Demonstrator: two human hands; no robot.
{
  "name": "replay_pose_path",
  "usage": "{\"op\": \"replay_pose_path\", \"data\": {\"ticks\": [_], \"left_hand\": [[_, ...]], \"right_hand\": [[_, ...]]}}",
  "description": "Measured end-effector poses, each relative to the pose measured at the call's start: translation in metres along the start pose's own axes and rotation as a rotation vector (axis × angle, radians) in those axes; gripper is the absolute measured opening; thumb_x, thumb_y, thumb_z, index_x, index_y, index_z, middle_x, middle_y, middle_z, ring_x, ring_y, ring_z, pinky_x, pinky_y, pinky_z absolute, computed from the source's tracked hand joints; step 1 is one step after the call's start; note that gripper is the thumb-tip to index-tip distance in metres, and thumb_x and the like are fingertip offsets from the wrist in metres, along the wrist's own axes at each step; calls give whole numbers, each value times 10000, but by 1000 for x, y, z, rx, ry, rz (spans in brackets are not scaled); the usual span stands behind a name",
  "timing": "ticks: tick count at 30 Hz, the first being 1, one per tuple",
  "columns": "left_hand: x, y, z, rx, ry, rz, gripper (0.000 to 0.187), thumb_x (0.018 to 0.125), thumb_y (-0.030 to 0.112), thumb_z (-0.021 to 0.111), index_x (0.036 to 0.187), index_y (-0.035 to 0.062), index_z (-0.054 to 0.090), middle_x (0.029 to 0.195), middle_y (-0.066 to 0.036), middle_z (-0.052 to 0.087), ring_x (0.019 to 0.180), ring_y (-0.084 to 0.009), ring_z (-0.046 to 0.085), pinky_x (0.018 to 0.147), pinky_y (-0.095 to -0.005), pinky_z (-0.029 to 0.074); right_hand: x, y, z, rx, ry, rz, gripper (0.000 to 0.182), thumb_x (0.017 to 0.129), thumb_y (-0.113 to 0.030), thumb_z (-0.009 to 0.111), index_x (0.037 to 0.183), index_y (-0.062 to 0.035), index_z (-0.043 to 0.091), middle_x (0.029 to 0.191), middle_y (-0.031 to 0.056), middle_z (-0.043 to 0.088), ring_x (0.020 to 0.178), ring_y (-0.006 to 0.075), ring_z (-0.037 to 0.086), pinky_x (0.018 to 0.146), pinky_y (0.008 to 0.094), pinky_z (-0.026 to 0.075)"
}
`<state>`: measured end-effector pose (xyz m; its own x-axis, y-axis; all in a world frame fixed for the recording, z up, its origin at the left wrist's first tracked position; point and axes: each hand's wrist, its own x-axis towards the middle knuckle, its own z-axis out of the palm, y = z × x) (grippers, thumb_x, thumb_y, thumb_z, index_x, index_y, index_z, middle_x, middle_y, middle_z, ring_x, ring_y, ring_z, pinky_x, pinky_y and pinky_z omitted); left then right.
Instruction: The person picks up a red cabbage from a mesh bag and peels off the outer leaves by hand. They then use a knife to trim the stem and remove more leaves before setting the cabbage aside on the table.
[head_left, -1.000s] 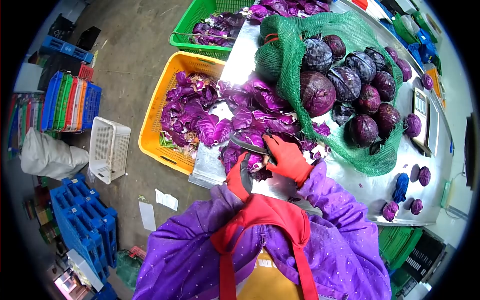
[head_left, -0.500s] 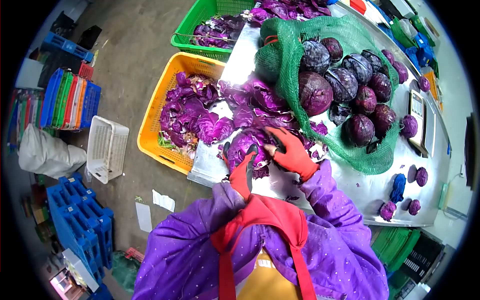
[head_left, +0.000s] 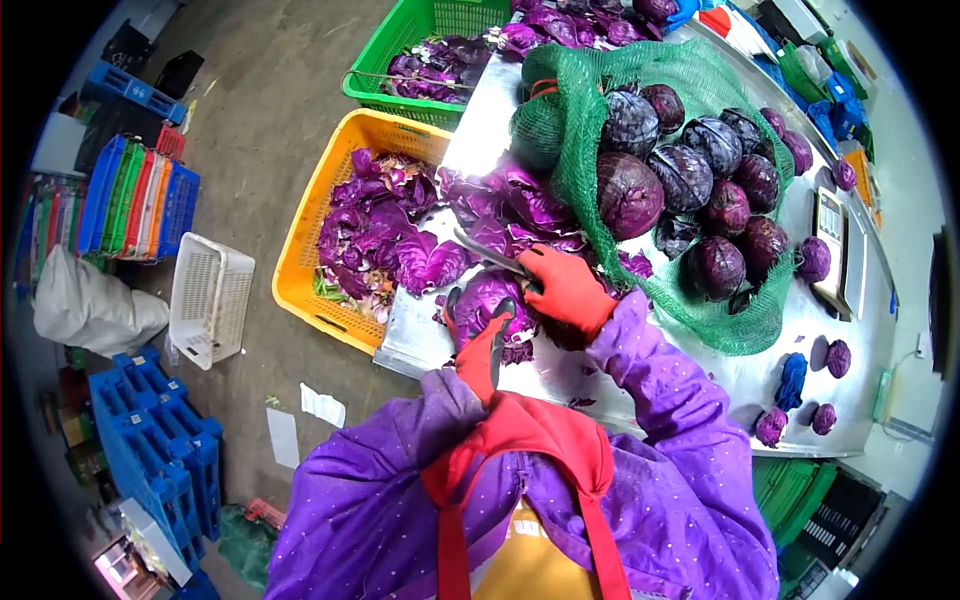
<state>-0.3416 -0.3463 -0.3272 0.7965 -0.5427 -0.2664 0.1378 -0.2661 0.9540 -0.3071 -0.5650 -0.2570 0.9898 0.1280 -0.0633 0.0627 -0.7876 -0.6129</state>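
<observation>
A red cabbage (head_left: 490,297) rests on the metal table (head_left: 410,335) near its left edge. My left hand (head_left: 482,350), in a red and black glove, is wrapped round the near left side of this cabbage. Just right of it, my right hand (head_left: 565,290) in a matching glove grips a knife (head_left: 487,252). The blade points up and left, above the far side of the cabbage; the handle is mostly hidden by my fingers. Loose purple leaves (head_left: 530,195) lie beyond the blade.
Left of the table stands a yellow crate (head_left: 296,235) of leaves, with a green crate (head_left: 365,60) behind. A green net bag (head_left: 578,140) holds several cabbages. Further right are a scale (head_left: 830,240), small cabbages and a blue bundle (head_left: 792,380). Another person's blue-gloved hand (head_left: 684,12) shows at the far end.
My right hand has left the cabbage's side and now holds a knife, raised slightly over the leaves. My left hand stays on the cabbage. A blue-gloved hand and a cabbage show more at the top.
</observation>
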Motion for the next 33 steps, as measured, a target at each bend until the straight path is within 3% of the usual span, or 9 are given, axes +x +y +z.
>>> {"op": "replay_pose_path", "data": {"ticks": [4, 5, 7, 8, 9, 12, 13, 21, 33], "left_hand": [[2, -41, -2, -43, -39, -39, 405, 989, 77, 450, 1387, 59, 521, 1308, -132, 609, 1171, -214, 603, 1027, -309, 436], [2, -44, -5, -85, -61, -82, 399, 992, 80, 445, 1382, 67, 530, 1300, -132, 615, 1165, -217, 608, 1026, -304, 436], [-7, -51, -23, 173, -79, 140, 381, 983, 61, 471, 1345, 111, 580, 1225, -117, 659, 1106, -213, 635, 995, -305, 465], [-12, -41, -29, 104, -96, 104, 383, 974, 46, 487, 1338, 114, 587, 1221, -112, 660, 1096, -205, 637, 985, -306, 474], [-12, -34, -34, 34, -113, 73, 387, 964, 32, 502, 1330, 118, 594, 1218, -106, 661, 1085, -198, 638, 976, -308, 484], [3, -68, -34, -463, -175, -262, 713, 804, -36, 701, 1446, 105, 426, 1302, -128, 580, 1110, -208, 615, 966, -333, 512], [-3, -62, -38, -193, -193, -51, 818, 760, -44, 740, 1474, 106, 369, 1331, -136, 550, 1139, -216, 598, 970, -338, 513], [14, -17, -36, -208, -136, -2, 934, 687, 12, 811, 1482, 98, 326, 1377, -137, 493, 1223, -243, 525, 1029, -368, 462], [26, -5, -44, -255, -121, -92, 1070, 606, 106, 896, 1482, 72, 283, 1418, -137, 435, 1316, -270, 440, 1098, -404, 397]], "right_hand": [[22, 42, 18, -15, 150, 138, 241, 774, -181, 663, 948, -34, 582, 974, 191, 626, 928, 413, 612, 807, 488, 493], [26, 47, 10, 125, 67, 292, 229, 784, -171, 657, 945, -19, 594, 975, 194, 637, 945, 414, 606, 825, 481, 487], [25, 44, 7, 154, 139, 256, 244, 787, -162, 658, 973, -12, 609, 985, 191, 644, 957, 414, 603, 839, 474, 486], [18, 42, 9, 173, 166, 248, 253, 788, -158, 658, 987, -8, 617, 989, 190, 647, 962, 414, 602, 846, 470, 486], [13, 44, 10, 285, 151, 260, 358, 798, -159, 666, 1119, -8, 624, 1043, 195, 655, 1001, 389, 618, 891, 433, 488], [-13, 16, 3, 417, 188, 160, 413, 864, -188, 672, 1229, -8, 599, 1074, 183, 670, 1001, 298, 641, 923, 386, 480], [-21, 13, 0, 409, 56, 161, 505, 870, -214, 679, 1310, -2, 551, 1199, 195, 641, 1098, 306, 613, 994, 375, 449], [-31, 7, -9, 315, -155, 38, 578, 778, -192, 623, 1332, -53, 536, 1166, 222, 611, 1080, 403, 587, 961, 435, 463], [-31, 11, -3, 235, -159, 13, 629, 755, -190, 642, 1351, -42, 504, 1132, 227, 609, 1036, 403, 602, 924, 442, 481]]}}
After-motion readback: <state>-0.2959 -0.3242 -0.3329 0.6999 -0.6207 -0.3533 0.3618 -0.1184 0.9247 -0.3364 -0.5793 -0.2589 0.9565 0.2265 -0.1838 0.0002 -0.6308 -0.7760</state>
